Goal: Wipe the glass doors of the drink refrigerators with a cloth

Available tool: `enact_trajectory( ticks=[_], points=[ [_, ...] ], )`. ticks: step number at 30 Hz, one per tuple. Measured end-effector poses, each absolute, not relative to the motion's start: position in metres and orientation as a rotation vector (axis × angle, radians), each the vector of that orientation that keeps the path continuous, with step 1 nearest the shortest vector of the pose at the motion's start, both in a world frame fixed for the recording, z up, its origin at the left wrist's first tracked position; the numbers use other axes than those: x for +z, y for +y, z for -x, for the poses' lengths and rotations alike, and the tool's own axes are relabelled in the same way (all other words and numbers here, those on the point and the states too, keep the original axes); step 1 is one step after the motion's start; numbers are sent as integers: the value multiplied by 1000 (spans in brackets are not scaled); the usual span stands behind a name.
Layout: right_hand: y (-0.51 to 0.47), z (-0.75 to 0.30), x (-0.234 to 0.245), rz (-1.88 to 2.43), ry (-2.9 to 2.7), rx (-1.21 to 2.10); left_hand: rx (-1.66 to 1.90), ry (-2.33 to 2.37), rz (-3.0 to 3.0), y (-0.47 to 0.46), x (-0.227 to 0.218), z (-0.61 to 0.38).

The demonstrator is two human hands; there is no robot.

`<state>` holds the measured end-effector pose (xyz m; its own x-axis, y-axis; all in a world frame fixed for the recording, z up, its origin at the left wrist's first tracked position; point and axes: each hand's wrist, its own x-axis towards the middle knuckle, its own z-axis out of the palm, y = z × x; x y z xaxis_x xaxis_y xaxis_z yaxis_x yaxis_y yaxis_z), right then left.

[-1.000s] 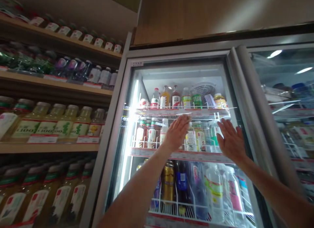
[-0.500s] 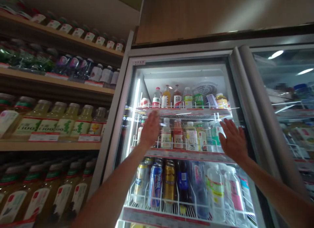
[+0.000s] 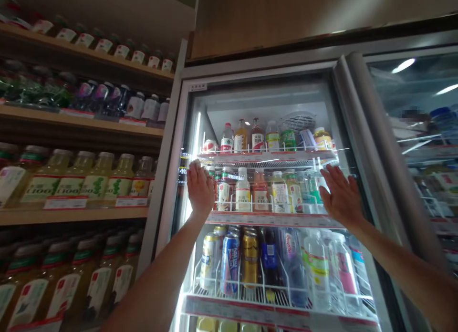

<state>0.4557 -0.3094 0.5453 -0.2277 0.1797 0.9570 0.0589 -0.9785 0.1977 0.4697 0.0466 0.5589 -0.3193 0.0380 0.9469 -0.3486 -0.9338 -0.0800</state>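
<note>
My left hand point(image 3: 200, 189) is raised flat before the left part of a glass fridge door point(image 3: 304, 91), fingers up and nothing in it. On the door's right side my right hand point(image 3: 339, 196) is spread flat too, thumb a little apart, holding nothing. Whether either palm touches the glass I cannot tell. Behind the glass, a row of juice bottles point(image 3: 260, 193) stands on the middle rack between my hands. Cans such as a blue one point(image 3: 230, 265) and a gold one point(image 3: 250, 260) stand in the rack below. The top rack holds several small bottles point(image 3: 257, 136).
To the left, wooden shelves point(image 3: 107, 213) carry rows of bottled drinks point(image 3: 93, 174). A second glass fridge door point(image 3: 429, 146) adjoins on the right, past a thick metal frame point(image 3: 379, 170). Wood panelling point(image 3: 286, 22) runs above the fridge.
My left hand has moved left across the door, from before the middle bottles to near its lit left edge. My right hand stays nearly in place. The view has shifted slightly.
</note>
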Motion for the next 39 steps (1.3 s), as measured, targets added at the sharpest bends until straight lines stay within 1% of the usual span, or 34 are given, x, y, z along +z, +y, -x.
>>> enact_trajectory(
  ticks=[1,2,5,6,7,8,10,12,14,17,18,19,20,23,25,26,29,30,31,35,37,39],
  points=[
    [-309,-456,545,-1895,289,2389,2318,-396,-1670,43,558,-469],
    [-310,-456,545,-1892,285,2390,2307,-491,-1723,35,555,-468],
    [-311,-456,544,-1903,292,2375,2284,-1017,-1986,9,543,-467],
    [-312,-456,543,-1908,300,2369,2282,-1098,-2033,10,542,-468],
    [-311,-455,542,-1912,306,2363,2301,-1056,-2032,18,543,-468],
    [-311,-455,541,-1913,305,2365,2329,-915,-1988,30,546,-467],
    [-308,-454,540,-1924,285,2374,2359,-525,-1791,57,554,-467],
    [-306,-454,539,-1940,254,2379,2349,-373,-1686,64,557,-467],
    [-306,-454,539,-1950,242,2376,2357,-534,-1758,46,552,-467],
    [-308,-455,538,-1954,255,2365,2361,-1056,-1953,12,540,-466],
    [-309,-455,538,-1951,261,2365,2367,-1145,-1967,11,539,-465],
    [-310,-455,537,-1946,264,2365,2377,-1150,-1956,16,541,-465],
    [-311,-455,537,-1942,265,2366,2396,-1057,-1911,27,545,-465],
    [-311,-456,536,-1938,266,2369,2405,-567,-1687,62,558,-467],
    [-310,-456,536,-1941,267,2370,2370,-460,-1644,62,560,-469],
    [-310,-456,536,-1939,270,2371,2362,-540,-1694,54,558,-469],
    [-310,-456,537,-1933,269,2374,2327,-1037,-1959,31,554,-469],
    [-310,-456,537,-1932,270,2374,2325,-1097,-1987,31,556,-468],
    [-310,-456,537,-1935,271,2373,2337,-1062,-1971,36,559,-467],
    [-310,-456,537,-1937,273,2376,2385,-611,-1714,57,578,-464],
    [-310,-457,537,-1923,286,2381,2395,-632,-1727,40,577,-465],
    [-311,-457,537,-1914,301,2387,2384,-841,-1862,13,572,-468]
  ],
)
